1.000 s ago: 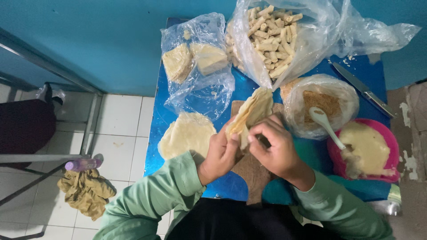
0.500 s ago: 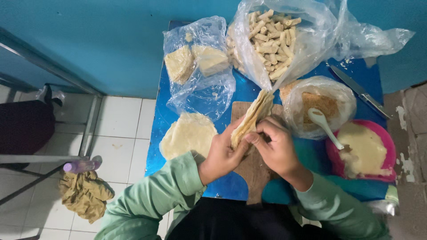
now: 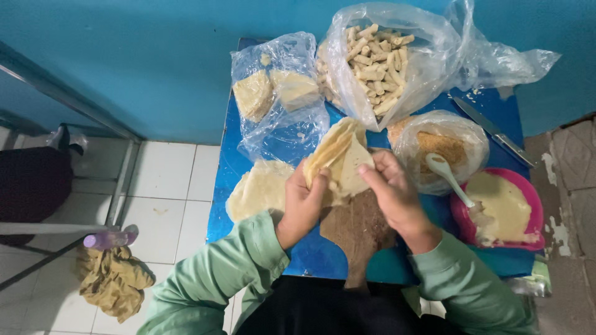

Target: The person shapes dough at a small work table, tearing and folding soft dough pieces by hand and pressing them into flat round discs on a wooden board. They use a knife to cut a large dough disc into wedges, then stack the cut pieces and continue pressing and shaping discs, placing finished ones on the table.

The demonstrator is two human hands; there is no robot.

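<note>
I see the pale wrapper (image 3: 347, 164) has unfolded wider since before; my left hand (image 3: 304, 205) and right hand (image 3: 391, 192) fingers pinch it above the brown board (image 3: 357, 232) on the blue surface (image 3: 248, 174), against a teal wall (image 3: 124, 56), white tiled floor (image 3: 161, 180) alongside.

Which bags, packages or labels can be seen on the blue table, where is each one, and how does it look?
Clear plastic bag: far left of the table, crumpled, holding pale folded wrappers.
Large clear plastic bag: far middle, open, full of small beige rolls.
Small clear bag: right of the hands, holding brown crumbs.
No labels, signs or screens are visible.
</note>
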